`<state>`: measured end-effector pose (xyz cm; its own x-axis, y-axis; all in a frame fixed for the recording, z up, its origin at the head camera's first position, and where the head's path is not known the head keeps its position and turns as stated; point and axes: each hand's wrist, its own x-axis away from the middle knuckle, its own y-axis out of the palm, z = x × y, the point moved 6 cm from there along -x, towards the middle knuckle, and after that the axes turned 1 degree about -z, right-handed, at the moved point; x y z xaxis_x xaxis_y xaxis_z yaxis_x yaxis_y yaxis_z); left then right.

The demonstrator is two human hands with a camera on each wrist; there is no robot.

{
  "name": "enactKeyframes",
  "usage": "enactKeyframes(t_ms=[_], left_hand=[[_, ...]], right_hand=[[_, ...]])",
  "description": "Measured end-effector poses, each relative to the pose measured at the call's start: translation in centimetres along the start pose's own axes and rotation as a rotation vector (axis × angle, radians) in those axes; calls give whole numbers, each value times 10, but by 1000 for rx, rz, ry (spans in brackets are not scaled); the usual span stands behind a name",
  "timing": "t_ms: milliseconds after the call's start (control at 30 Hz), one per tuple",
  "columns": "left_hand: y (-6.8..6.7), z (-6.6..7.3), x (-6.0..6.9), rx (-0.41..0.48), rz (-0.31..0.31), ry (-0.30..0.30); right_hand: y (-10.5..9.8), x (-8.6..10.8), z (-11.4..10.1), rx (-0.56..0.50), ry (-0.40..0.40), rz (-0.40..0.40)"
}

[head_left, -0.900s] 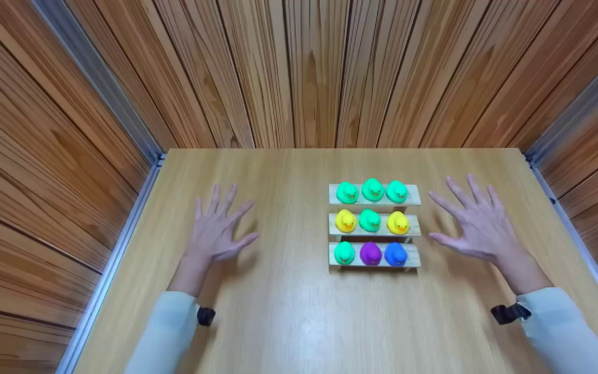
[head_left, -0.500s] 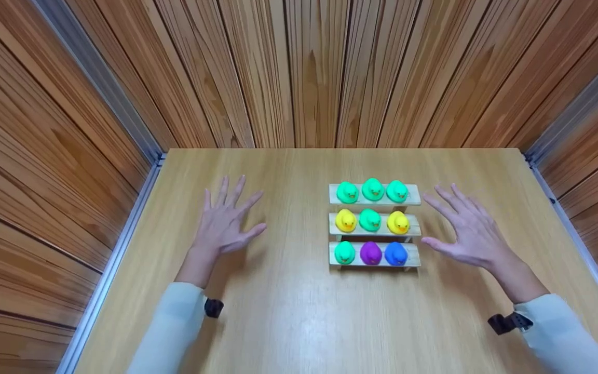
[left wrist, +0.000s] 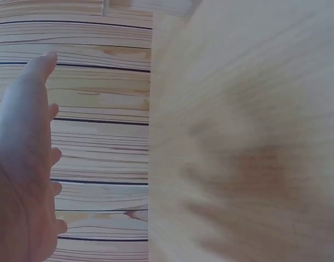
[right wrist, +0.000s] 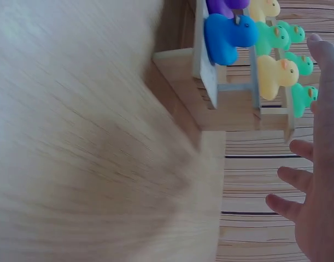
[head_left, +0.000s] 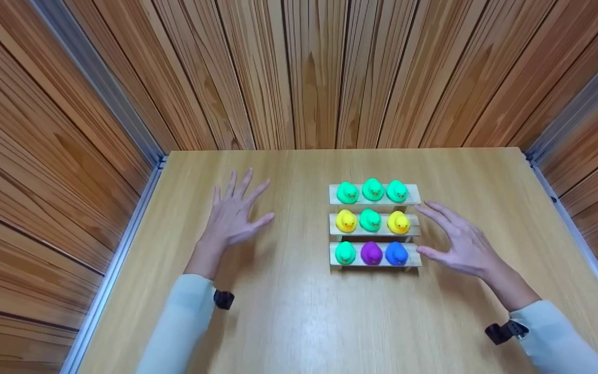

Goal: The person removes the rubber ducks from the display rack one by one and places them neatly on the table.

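Ducks (head_left: 370,221) are lined on a tiered rack (head_left: 358,232) just left of the right grip (head_left: 462,244), spread apart; rack contact cannot be told. The left grip (head_left: 231,215), also spread, is held above the surface (head_left: 299,301).

Nine ducks (head_left: 370,220), three shelf tiers (head_left: 415,229), one left hand (head_left: 230,217), one right hand (head_left: 462,246)

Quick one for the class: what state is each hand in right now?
Left hand: open, fingers spread, holding nothing.
Right hand: open, holding nothing, near the tiered rack.
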<state>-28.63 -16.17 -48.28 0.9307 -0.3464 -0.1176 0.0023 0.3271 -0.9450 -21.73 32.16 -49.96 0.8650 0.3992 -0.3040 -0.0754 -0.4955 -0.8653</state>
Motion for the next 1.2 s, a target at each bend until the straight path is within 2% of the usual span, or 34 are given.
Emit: enactKeyframes(t_ms=[167, 267, 500, 700, 933, 1200], left_hand=[[0, 12, -5, 133, 15, 12], [-1, 20, -7, 183, 13, 10], [-7, 38, -18, 254, 17, 19], [-4, 53, -27, 329, 5, 26], [5, 71, -39, 366, -5, 33], [10, 95, -55, 386, -26, 73]], right_hand=[[12, 5, 9, -126, 85, -41], [21, 8, 14, -179, 128, -76], [39, 10, 23, -286, 140, -126], [49, 13, 27, -292, 172, -159], [53, 16, 31, -354, 200, -182], [55, 14, 32, -398, 166, -195]])
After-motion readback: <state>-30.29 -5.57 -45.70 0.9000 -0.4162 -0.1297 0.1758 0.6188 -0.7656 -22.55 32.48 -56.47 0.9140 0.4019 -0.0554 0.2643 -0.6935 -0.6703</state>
